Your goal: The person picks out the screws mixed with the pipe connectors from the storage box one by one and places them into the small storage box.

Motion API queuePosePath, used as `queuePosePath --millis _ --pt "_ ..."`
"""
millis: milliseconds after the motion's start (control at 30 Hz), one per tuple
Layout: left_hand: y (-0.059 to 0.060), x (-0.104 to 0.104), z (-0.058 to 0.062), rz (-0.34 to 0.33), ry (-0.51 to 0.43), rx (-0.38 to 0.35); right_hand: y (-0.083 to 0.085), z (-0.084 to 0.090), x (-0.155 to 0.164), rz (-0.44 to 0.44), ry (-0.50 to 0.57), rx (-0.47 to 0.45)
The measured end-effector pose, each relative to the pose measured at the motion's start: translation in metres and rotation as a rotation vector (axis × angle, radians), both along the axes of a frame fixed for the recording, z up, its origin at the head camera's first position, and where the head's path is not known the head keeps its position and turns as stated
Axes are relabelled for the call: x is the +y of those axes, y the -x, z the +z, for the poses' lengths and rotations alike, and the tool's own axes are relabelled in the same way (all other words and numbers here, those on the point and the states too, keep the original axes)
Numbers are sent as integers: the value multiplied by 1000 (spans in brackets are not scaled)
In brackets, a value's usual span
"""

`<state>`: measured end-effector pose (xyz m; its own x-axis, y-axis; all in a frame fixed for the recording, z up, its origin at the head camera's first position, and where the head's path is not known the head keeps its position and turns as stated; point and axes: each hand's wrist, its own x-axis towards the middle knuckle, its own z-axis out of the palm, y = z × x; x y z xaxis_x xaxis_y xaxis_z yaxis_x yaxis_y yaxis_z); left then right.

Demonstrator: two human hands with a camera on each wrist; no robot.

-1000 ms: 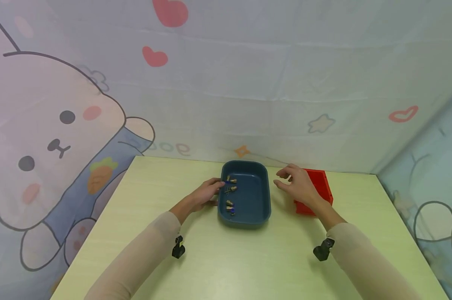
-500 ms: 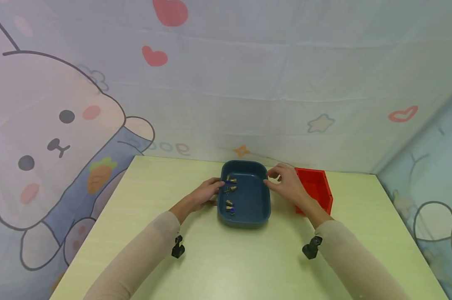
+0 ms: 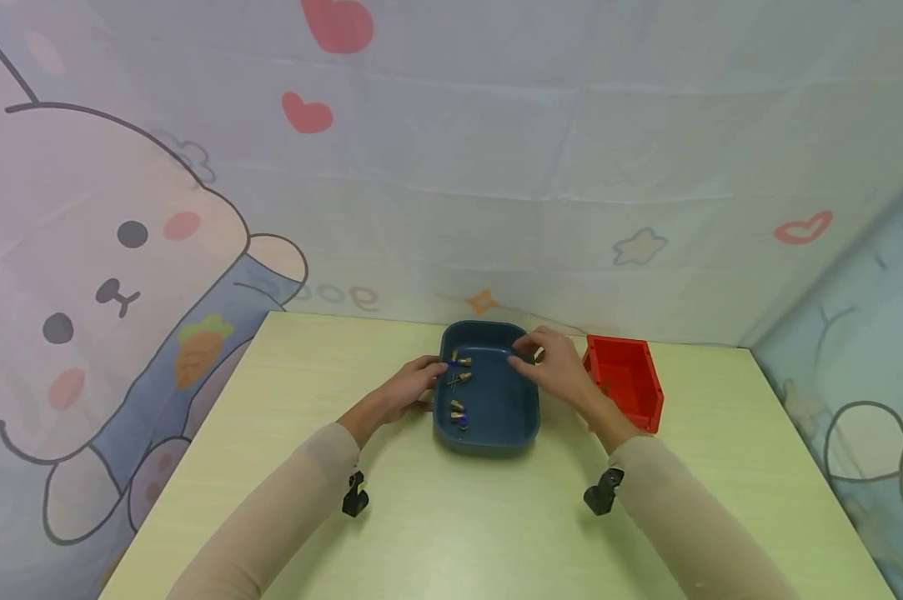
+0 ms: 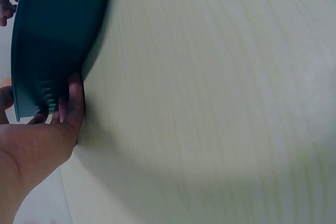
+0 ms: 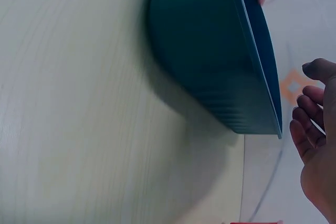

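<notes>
A dark blue plastic bin stands on the table with small brass-coloured pieces along its left side, some with blue parts. My left hand grips the bin's left wall, thumb at the rim and fingers against the outside, as the left wrist view shows. Over the bin's right rim hovers my right hand, its fingers loosely bent. In the right wrist view, nothing shows between the thumb and fingers of this right hand. The brass pieces are out of sight in both wrist views.
A red plastic bin sits to the right of the blue one, partly behind my right forearm, with something small near its left wall. The pale wooden table ends at a printed cloth backdrop behind both bins.
My right hand has moved left, from in front of the red bin to above the blue bin's right rim, uncovering more of the red bin. The left hand has stayed in place.
</notes>
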<state>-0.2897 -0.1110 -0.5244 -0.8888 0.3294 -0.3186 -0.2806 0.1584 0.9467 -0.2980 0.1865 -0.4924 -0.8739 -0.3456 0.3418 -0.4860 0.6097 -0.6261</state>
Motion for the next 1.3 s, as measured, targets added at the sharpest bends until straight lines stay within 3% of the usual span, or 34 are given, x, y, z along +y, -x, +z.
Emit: queuePosePath --millis 500,1300 --pt "1 1 -2 3 1 -3 1 -6 -29 20 -45 14" --pt "2 0 -2 -4 -1 1 0 -14 -50 34 35 9"
